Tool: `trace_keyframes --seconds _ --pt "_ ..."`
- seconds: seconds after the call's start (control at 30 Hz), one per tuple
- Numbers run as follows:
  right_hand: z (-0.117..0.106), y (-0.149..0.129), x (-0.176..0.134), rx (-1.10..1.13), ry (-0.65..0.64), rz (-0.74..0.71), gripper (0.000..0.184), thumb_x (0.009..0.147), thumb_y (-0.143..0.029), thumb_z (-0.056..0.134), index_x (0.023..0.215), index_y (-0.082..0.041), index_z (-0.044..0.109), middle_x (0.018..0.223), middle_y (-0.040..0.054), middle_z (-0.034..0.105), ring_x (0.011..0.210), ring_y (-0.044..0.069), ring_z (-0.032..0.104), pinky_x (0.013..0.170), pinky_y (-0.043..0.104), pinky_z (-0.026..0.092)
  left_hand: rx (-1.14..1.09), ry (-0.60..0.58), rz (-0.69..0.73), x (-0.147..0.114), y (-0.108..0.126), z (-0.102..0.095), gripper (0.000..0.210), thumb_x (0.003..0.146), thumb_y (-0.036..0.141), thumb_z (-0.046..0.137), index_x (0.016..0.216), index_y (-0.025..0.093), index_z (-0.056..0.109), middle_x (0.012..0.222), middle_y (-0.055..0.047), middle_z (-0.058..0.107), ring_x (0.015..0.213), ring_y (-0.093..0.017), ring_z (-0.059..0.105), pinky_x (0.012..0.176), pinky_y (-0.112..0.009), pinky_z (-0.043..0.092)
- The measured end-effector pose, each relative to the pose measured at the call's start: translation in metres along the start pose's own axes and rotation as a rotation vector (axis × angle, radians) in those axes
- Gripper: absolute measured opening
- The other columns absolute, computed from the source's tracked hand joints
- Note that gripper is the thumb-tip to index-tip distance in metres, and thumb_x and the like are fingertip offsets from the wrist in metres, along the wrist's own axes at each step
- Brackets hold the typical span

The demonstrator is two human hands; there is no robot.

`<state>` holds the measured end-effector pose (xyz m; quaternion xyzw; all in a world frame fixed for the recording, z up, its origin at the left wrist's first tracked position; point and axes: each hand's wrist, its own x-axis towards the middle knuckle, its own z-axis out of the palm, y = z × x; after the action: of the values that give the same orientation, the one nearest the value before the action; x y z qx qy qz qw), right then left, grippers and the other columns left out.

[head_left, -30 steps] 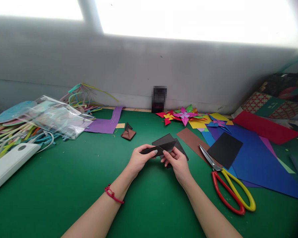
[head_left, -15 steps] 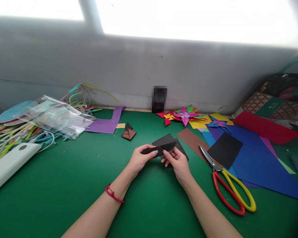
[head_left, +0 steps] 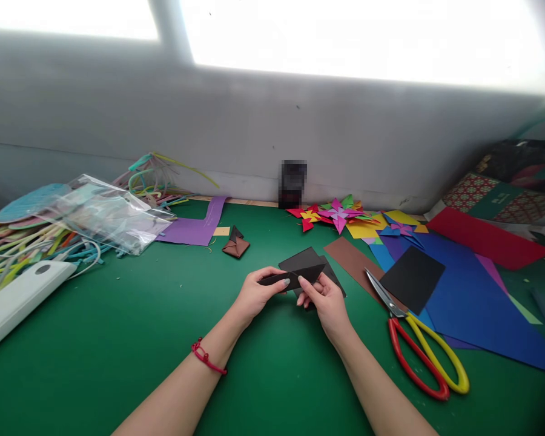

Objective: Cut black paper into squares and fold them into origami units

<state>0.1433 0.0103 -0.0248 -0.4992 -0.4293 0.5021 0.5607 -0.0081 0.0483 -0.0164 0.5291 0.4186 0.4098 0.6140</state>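
Between both hands is a piece of folded black paper, held a little above the green table. My left hand pinches its left end, thumb on top and fingers underneath. At its right part, my right hand grips it between thumb and fingers. Another black sheet lies behind and below the folded piece, partly covered by it and by my hands. Beyond my left hand sits a small folded brown and black paper piece.
Scissors with red and yellow handles lie right, near brown, black and blue paper. Colourful folded paper stars are at the back. Left are purple paper, a clear plastic bag, pipe cleaners and a white device.
The folded black paper has flattened slightly, its upper flap lying closer along the piece. Both hands keep their grip in nearly the same place; the view shifts very slightly.
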Motion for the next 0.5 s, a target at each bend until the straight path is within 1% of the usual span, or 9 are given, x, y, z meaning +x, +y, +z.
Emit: trace_keyframes --seconds 0.13,0.3,0.4,0.5 --pt "0.0008 -0.0025 -0.0008 -0.025 0.006 -0.004 0.040 0.070 -0.041 0.060 0.100 -0.015 0.055 0.055 -0.0002 0.059 0.039 0.011 0.051 0.039 0.023 0.040 0.023 0.006 0.007 -0.0005 -0.0002 0.0001 0.022 0.064 0.031 0.065 0.079 0.015 0.063 0.068 -0.001 0.061 0.061 -0.013 0.056 0.064 -0.025 0.045" --pt "0.0011 -0.0050 -0.0027 -0.084 0.018 -0.009 0.039 0.070 -0.044 0.059 0.098 -0.017 0.057 0.049 -0.0031 0.056 0.026 0.008 0.040 0.030 0.022 0.030 0.034 0.007 0.006 -0.0011 0.0009 0.0002 0.020 0.064 0.030 0.065 0.078 0.016 0.063 0.067 0.000 0.061 0.059 -0.013 0.056 0.063 -0.025 0.045" --pt "0.0007 -0.0053 -0.0036 -0.100 0.018 -0.023 0.038 0.071 -0.043 0.058 0.098 -0.017 0.057 0.051 -0.0021 0.058 0.024 0.006 0.035 0.027 0.021 0.026 0.030 0.005 0.002 -0.0012 0.0013 0.0003 0.020 0.064 0.028 0.065 0.079 0.016 0.063 0.069 0.000 0.061 0.060 -0.012 0.056 0.063 -0.024 0.045" --pt "0.0004 -0.0050 -0.0041 -0.109 0.016 -0.027 0.038 0.072 -0.042 0.057 0.100 -0.017 0.056 0.052 -0.0014 0.058 0.023 0.004 0.033 0.026 0.020 0.024 0.026 -0.005 -0.005 -0.0012 0.0014 0.0001 0.020 0.064 0.028 0.065 0.079 0.016 0.063 0.070 -0.001 0.061 0.060 -0.012 0.056 0.063 -0.024 0.045"
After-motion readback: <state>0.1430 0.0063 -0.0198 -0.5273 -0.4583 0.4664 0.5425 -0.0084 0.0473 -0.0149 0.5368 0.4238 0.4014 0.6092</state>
